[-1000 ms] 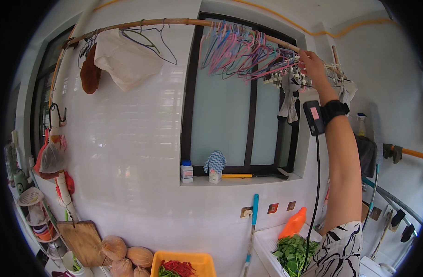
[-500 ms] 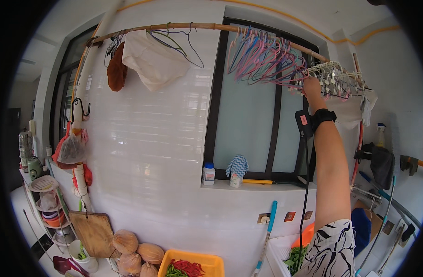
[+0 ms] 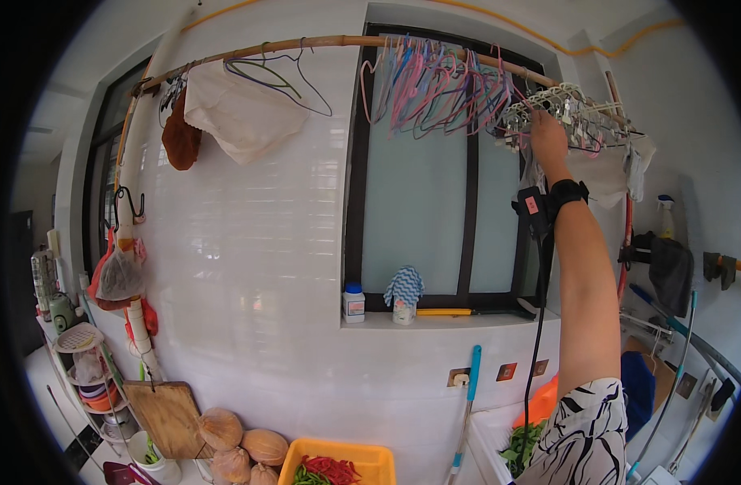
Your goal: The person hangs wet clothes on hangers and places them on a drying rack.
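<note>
My right hand [image 3: 549, 136] is raised to the right part of a bamboo pole [image 3: 338, 41], its fingers closed. A thin pink clothes hanger [image 3: 519, 97] runs into its grip; the fingertips are partly hidden. Close beside the hand hang many white clip hangers [image 3: 581, 109] with metal clips. Left of it, a dense row of pink, blue and purple hangers [image 3: 435, 85] hangs from the same pole. A black strap with a small dark device [image 3: 534, 208] circles my right wrist, and a cable drops from it. My left hand is out of view.
A white cloth [image 3: 241, 117] and a brown cloth [image 3: 181, 139] hang at the pole's left. Behind is a dark-framed window [image 3: 419, 202]. Below stand a yellow basin [image 3: 378, 461] of peppers, several pumpkins [image 3: 264, 446], a cutting board [image 3: 167, 420] and a blue-handled pole [image 3: 475, 376].
My right hand has risen slightly beside the clip hangers. The coloured hangers now hang farther left of it, with a gap between. The whole view has shifted a little.
</note>
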